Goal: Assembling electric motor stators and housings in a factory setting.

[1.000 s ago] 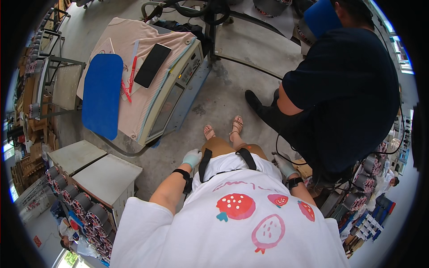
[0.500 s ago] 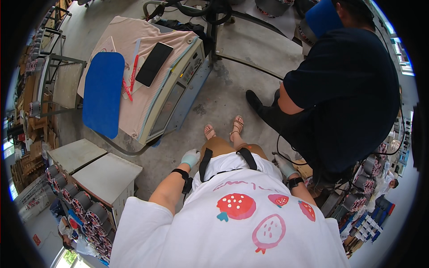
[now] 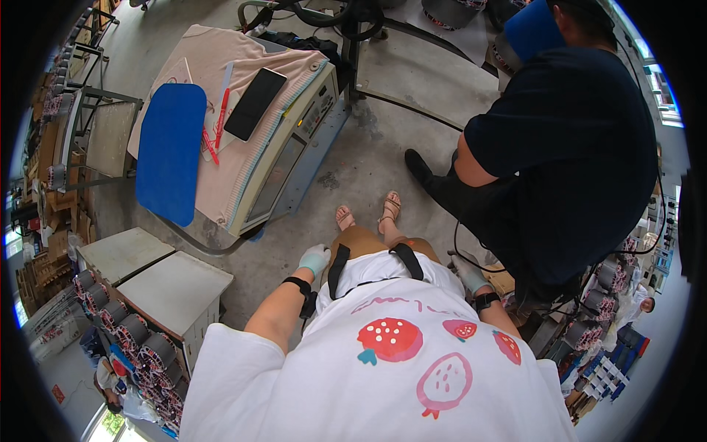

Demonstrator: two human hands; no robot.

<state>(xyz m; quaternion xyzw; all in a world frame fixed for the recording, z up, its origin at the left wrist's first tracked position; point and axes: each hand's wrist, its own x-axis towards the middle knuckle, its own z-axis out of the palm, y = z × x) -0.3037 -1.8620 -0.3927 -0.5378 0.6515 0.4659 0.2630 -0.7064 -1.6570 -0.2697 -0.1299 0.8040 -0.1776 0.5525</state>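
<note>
My left hand (image 3: 315, 258), in a pale thin glove with greyish fingertips, hangs beside my brown shorts (image 3: 353, 245). Nothing shows in it; its fingers are mostly turned out of sight. On the other side, my right hand (image 3: 468, 272), also gloved, hangs by my hip close to a thin black cable (image 3: 471, 259). How far its fingers curl cannot be made out. A machine cabinet (image 3: 291, 173) ahead to the left, out of reach of both hands, bears a pink cloth (image 3: 173, 70), a blue board (image 3: 171, 155), a black phone (image 3: 255, 104) and red pens (image 3: 222, 118).
A co-worker in dark clothes (image 3: 574, 147) sits close on my right, beside another blue panel (image 3: 533, 29). White-topped cabinets (image 3: 177, 291) stand at my left, with stacked motor stators (image 3: 132, 331) behind. A metal frame (image 3: 420, 107) crosses the floor ahead.
My hands stay hanging in the same places. The co-worker's bent elbow has shifted slightly.
</note>
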